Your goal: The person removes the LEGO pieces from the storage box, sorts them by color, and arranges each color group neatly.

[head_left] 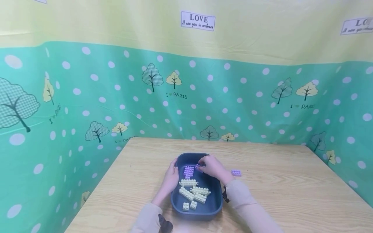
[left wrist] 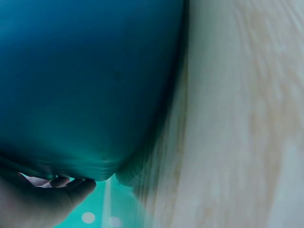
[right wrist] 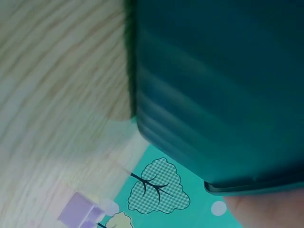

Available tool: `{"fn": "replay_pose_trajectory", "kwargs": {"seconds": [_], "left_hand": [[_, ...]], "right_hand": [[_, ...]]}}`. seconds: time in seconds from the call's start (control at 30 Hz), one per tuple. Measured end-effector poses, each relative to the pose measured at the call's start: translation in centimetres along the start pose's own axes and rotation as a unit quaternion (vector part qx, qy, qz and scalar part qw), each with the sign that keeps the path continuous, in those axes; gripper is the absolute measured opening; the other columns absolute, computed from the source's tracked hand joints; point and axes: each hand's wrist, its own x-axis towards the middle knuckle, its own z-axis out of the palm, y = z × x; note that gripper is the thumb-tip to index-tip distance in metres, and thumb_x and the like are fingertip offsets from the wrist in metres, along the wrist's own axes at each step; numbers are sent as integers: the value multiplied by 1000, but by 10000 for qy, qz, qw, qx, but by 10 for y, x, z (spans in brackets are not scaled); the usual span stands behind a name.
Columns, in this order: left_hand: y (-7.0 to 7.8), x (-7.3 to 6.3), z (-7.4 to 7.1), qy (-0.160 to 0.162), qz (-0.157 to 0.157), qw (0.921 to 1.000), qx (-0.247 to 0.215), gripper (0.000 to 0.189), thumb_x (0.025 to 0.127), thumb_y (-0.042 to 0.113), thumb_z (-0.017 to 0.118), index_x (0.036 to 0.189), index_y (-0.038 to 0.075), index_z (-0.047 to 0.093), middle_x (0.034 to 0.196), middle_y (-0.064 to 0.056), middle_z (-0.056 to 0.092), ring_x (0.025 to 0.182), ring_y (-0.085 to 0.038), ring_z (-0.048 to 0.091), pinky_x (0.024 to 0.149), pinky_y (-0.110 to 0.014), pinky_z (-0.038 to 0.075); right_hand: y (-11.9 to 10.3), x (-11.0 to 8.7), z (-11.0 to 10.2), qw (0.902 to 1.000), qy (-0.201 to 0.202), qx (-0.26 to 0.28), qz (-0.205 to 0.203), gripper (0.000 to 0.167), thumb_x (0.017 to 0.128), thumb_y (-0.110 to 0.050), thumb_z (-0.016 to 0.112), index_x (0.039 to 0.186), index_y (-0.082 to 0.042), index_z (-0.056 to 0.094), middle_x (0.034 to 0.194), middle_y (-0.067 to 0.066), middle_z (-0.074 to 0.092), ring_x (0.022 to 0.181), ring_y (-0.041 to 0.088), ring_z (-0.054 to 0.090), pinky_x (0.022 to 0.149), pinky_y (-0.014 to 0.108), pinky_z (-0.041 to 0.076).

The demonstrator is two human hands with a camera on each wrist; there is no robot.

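A dark blue plastic bin (head_left: 215, 205) stands on the table with toy building bricks inside. My left hand (head_left: 171, 176) grips its left rim; in the left wrist view the fingers (left wrist: 78, 192) lie along the bin's wall (left wrist: 95, 95). My right hand (head_left: 212, 165) reaches over the far right part of the bin and pinches a small purple brick (head_left: 197, 166). Next to that is a block of joined purple bricks (head_left: 188, 171). Several cream bricks (head_left: 186, 194), long and square ones, lie loose in the near half.
Right of the bin, a purple brick (head_left: 236, 172) lies on the wooden table (head_left: 285, 187), and it also shows in the right wrist view as a purple block (right wrist: 78, 211). A green and yellow printed curtain (head_left: 186, 97) hangs behind and at both sides.
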Motion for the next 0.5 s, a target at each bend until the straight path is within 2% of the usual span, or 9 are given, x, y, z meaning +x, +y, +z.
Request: {"fn": "replay_pose_trajectory", "kwargs": {"seconds": [0.5], "left_hand": [[0, 0, 0, -3, 45, 10000, -26, 45, 98, 3, 32, 142, -7, 29, 142, -32, 36, 126, -47, 40, 107, -57, 33]], "right_hand": [[2, 2, 8, 9983, 69, -574, -125, 16, 82, -17, 72, 93, -5, 73, 89, 8, 70, 84, 20, 65, 79, 35, 56]]}}
